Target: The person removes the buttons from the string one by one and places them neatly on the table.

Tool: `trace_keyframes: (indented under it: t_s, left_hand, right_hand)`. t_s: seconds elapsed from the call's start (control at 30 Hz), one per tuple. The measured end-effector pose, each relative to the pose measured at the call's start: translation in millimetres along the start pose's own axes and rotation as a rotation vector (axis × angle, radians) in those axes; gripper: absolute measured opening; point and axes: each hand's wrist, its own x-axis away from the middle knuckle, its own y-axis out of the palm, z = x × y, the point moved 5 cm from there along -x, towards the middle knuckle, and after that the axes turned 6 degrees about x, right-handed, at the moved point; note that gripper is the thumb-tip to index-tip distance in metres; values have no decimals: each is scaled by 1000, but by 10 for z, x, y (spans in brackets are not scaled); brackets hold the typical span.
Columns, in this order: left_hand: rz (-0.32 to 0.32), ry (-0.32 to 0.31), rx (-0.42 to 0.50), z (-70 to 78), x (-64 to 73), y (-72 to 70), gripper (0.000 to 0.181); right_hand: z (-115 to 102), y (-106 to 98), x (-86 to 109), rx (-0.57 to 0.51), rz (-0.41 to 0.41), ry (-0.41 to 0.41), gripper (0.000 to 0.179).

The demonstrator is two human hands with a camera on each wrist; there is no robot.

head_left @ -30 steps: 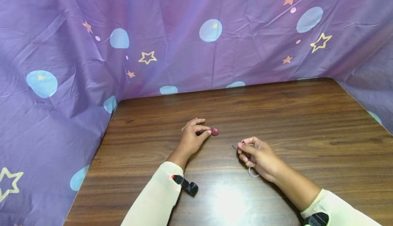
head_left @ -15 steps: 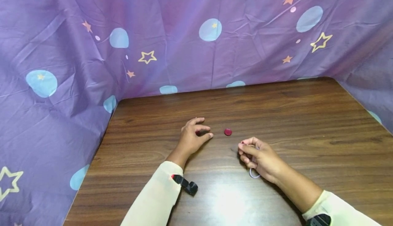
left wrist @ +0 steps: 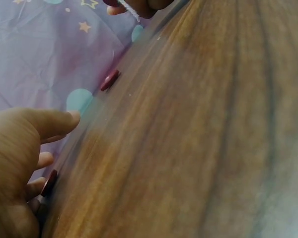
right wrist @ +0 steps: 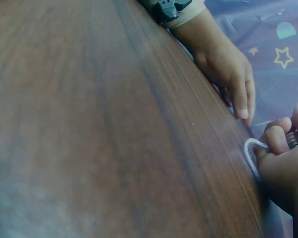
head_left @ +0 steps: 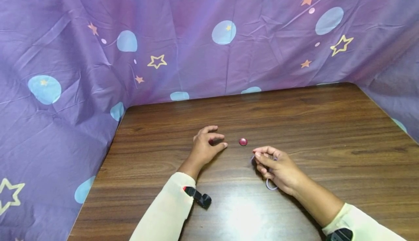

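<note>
A small dark red disc (head_left: 243, 142), like a button or flat bead, lies on the table between the hands. The left hand (head_left: 207, 147) rests just left of it, thumb and forefinger apart with nothing between them. A second dark red disc (left wrist: 49, 183) shows beside its lower fingers in the left wrist view. The right hand (head_left: 278, 170) pinches a pale lilac cord (head_left: 271, 185) whose loop hangs below the palm. A tiny red bit (head_left: 254, 152) shows at its fingertips. Banded metallic rings (right wrist: 294, 139) sit among its fingers in the right wrist view; their kind is unclear.
The brown wood-grain table (head_left: 157, 153) has a bright glare spot near its front. A purple curtain (head_left: 183, 26) with stars and blue spots hangs behind it and at both sides. A black strap device (head_left: 199, 197) is on the left sleeve.
The left thumb and forefinger have let go of the red disc, which has moved right and lies apart from them. At the right fingertips, the short projecting piece has shifted; cord now shows there.
</note>
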Motion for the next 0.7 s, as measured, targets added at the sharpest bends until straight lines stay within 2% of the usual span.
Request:
trace_keyframes:
  t_s: [0.23,0.4,0.7]
  left_hand:
    - [0,-3,-38,21,-6,18,32]
    - [-11,-29,-62,38,-5,35,35]
    - [-34,-36,-142,161,-52,143,39]
  right_hand:
    - [1,-4,-7,8,20,21,13]
    - [1,-2,-10,8,11,21,13]
    - [4,8,-9,11,-17,42,11]
